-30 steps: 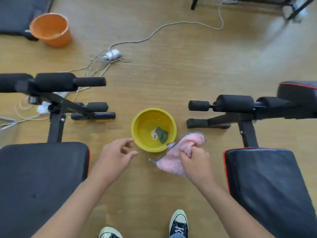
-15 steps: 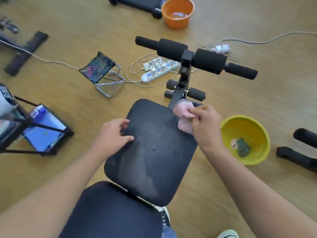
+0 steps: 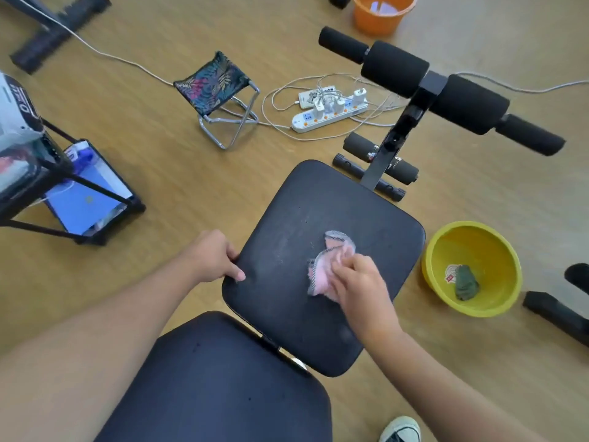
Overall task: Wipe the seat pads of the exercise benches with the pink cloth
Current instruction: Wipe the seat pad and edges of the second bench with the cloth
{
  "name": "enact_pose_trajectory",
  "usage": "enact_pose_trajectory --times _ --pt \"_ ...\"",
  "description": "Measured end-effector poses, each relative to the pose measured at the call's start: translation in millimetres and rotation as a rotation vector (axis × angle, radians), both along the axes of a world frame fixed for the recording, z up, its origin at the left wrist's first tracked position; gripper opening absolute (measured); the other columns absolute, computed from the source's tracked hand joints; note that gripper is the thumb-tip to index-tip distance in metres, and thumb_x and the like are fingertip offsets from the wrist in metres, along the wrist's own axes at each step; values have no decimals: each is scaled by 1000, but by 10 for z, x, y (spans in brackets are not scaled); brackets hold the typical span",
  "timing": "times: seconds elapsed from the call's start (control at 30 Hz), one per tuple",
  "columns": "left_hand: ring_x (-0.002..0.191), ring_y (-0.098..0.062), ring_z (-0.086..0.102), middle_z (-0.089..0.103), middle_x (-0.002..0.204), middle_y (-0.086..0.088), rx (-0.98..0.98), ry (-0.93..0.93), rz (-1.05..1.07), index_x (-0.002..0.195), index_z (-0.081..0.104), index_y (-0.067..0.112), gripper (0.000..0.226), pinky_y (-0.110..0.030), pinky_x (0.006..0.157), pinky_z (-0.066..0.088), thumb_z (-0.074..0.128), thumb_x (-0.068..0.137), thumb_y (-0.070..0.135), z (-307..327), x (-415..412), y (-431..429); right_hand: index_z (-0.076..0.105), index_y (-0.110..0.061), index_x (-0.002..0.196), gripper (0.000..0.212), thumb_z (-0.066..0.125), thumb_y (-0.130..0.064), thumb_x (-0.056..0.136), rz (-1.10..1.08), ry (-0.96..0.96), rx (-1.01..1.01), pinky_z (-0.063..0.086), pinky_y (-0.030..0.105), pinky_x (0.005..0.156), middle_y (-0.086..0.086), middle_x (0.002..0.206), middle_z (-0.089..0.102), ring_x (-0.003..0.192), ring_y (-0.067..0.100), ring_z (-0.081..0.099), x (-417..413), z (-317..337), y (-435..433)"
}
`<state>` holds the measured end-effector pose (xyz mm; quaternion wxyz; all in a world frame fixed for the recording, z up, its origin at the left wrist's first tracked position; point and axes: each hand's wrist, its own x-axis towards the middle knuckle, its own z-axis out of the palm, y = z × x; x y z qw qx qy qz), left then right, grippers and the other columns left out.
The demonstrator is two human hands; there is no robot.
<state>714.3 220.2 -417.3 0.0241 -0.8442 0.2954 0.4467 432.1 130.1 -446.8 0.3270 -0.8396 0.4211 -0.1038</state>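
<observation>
A black seat pad [image 3: 322, 218] of an exercise bench fills the middle of the view, with the bench's back pad [image 3: 216, 384] below it. My right hand [image 3: 360, 282] presses the pink cloth [image 3: 322, 269] flat on the seat pad near its middle. My left hand [image 3: 213, 256] grips the pad's left edge, thumb on top. The bench's foam leg rollers [image 3: 446, 90] stand beyond the pad at the upper right. Part of a second bench [image 3: 561, 311] shows at the right edge.
A yellow basin [image 3: 497, 237] with a dark green rag sits on the wooden floor right of the pad. An orange bucket [image 3: 379, 17], a power strip [image 3: 328, 113] with cables, a small folding stool [image 3: 216, 87] and a black rack [image 3: 63, 186] stand around.
My right hand has slid the pink cloth from the pad's far right corner toward its middle. My left hand has moved from the pad's top to grip its left edge.
</observation>
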Motion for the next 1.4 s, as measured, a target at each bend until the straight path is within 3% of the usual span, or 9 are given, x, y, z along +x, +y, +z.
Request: enact_pose_trajectory --times 0.13,0.33,0.43,0.57,0.8,0.97,1.07,1.27,1.4 --pt "61 -23 68 76 67 -11 3 -2 6 65 78 11 20 -36 72 62 91 63 26 -80 19 15 71 -10 90 14 70 -1 79 622 144 -168 49 31 66 1 97 63 82 20 57 -65 -46 -248" --pt "62 -30 55 58 59 -5 -9 -53 19 61 67 7 30 -31 56 47 87 73 26 0 -99 38 53 -26 89 20 58 -7 95 -139 187 -228 37 7 70 0 94 54 82 11 46 183 245 -825" --pt "54 -27 41 46 54 -4 8 -86 36 50 45 10 49 -29 47 29 84 77 23 52 -175 91 55 -14 69 31 50 5 92 263 72 -214 44 11 67 -19 75 59 76 5 49 215 167 -21" --pt "60 -30 42 45 54 -5 -2 -81 25 50 44 9 51 -30 47 29 84 77 25 76 -138 64 63 3 93 19 46 -3 100 936 -74 -290 57 36 69 5 91 59 86 23 56 104 114 -3" --pt "64 -27 48 50 58 -4 -63 -101 56 47 51 17 46 -28 51 34 81 80 25 -23 -158 158 72 -8 80 13 69 0 90 -22 63 -221 50 40 73 6 88 60 81 30 53 25 57 -271" --pt "60 -27 42 45 53 -4 -89 -93 45 44 49 15 49 -29 54 35 84 77 24 -137 -124 183 67 -30 82 34 48 -6 96 702 89 -255 43 32 71 0 86 57 79 19 48 -168 196 -7" --pt "63 -31 55 62 56 -8 -90 -95 22 57 70 16 26 -34 66 54 85 75 29 -211 -78 200 58 -28 60 32 48 -24 91 387 107 -212 43 36 59 0 66 56 64 18 56 -105 266 -813" --pt "65 -27 56 66 57 -6 -107 -111 4 57 73 24 22 -36 72 54 85 75 29 -181 -101 167 66 -14 124 29 61 -16 95 300 130 -246 50 38 74 10 97 49 84 27 47 -132 167 -730" --pt "82 -34 64 72 69 -15 -110 -106 -7 69 79 17 15 -39 77 55 83 78 29 -197 -91 188 70 -12 108 21 70 -27 93 232 138 -315 52 43 75 10 98 53 89 31 50 -259 47 -826"
